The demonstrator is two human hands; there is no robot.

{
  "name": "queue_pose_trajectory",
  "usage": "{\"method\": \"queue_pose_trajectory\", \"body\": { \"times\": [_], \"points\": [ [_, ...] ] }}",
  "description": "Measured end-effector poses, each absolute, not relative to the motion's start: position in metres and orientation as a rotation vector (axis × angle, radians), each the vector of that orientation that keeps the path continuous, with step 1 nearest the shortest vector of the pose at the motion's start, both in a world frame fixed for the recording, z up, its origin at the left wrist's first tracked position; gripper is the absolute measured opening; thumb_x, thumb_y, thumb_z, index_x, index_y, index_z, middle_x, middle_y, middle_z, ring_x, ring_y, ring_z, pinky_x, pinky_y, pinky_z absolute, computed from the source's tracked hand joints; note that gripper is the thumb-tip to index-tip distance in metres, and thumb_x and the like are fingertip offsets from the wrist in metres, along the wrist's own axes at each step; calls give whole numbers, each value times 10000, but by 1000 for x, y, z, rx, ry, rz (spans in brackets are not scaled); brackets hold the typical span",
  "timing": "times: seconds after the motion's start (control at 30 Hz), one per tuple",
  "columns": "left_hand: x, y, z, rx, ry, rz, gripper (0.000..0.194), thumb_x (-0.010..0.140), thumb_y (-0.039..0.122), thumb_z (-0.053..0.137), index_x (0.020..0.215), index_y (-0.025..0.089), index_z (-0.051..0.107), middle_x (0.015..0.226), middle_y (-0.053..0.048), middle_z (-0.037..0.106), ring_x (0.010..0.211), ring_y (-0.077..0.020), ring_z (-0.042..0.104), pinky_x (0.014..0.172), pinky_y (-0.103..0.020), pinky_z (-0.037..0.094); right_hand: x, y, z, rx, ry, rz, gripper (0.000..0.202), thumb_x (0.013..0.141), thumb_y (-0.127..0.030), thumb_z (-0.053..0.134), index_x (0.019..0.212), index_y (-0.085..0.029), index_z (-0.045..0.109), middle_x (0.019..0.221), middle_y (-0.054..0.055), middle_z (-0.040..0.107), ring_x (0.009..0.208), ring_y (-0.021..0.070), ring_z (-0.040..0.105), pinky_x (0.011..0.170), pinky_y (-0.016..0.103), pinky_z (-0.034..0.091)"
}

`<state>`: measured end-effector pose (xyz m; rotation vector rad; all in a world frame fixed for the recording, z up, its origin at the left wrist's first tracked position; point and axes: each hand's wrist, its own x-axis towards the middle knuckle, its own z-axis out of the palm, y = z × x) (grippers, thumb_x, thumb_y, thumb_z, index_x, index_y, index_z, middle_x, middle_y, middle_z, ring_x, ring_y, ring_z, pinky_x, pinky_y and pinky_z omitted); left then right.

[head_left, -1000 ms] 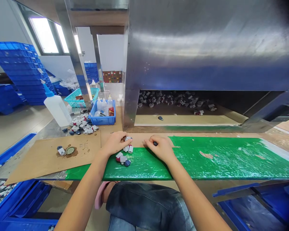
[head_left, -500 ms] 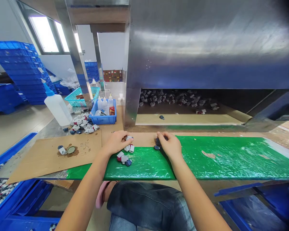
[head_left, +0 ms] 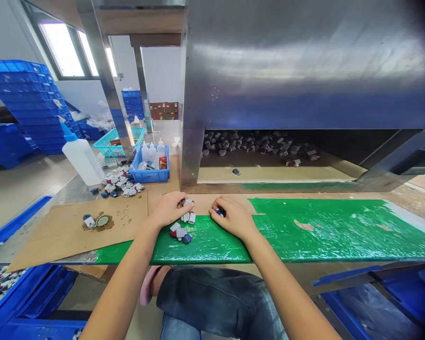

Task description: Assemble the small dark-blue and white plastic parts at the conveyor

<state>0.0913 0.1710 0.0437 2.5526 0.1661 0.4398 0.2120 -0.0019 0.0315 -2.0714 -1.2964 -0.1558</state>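
Observation:
My left hand (head_left: 170, 209) rests on the bench edge, fingers curled round small white pieces (head_left: 189, 217), some of which show beside its fingertips. My right hand (head_left: 234, 218) lies a little to the right, its thumb and fingers curled round small dark blue pieces (head_left: 220, 212) that are partly hidden. Just in front of my left hand, a few white, red and dark blue pieces (head_left: 180, 233) sit on the green covering (head_left: 212, 250).
A metal hood (head_left: 304, 71) stands ahead; many small pieces (head_left: 255, 144) lie inside its opening. To the left are cardboard (head_left: 63, 236) with a wet cap (head_left: 102, 220), a pile of pieces (head_left: 122, 182), a squeeze bottle (head_left: 83, 160) and a blue basket (head_left: 150, 175) of bottles.
My right hand has slid left toward my left hand, and the dark blue pieces have moved along with it. My left hand is almost still.

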Motion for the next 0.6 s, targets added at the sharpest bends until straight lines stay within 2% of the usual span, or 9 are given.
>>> {"method": "queue_pose_trajectory", "body": {
  "times": [0.13,0.37,0.6],
  "points": [
    [91,171,44,2562,172,437,261,834,385,487,815,161,620,706,-17,577,640,-148,494,582,-258,320,216,-4,32,-1972,-1088,-146,144,664,-287,570,574,-203,494,607,-3,532,617,161,473,607,287,335],
    [91,172,44,2568,161,445,269,837,392,478,794,164,612,699,-16,572,640,-146,500,578,-253,326,226,-7,36,-1635,-559,-116,252,700,-430,493,598,-206,443,525,-43,417,471,104,382,451,242,318],
    [91,173,42,2587,175,446,273,832,406,479,764,168,593,684,-12,558,643,-150,495,573,-254,309,230,-9,36,-1454,-283,-83,176,640,-325,495,537,-207,415,512,-50,412,433,87,396,409,221,351]
  ]
}}
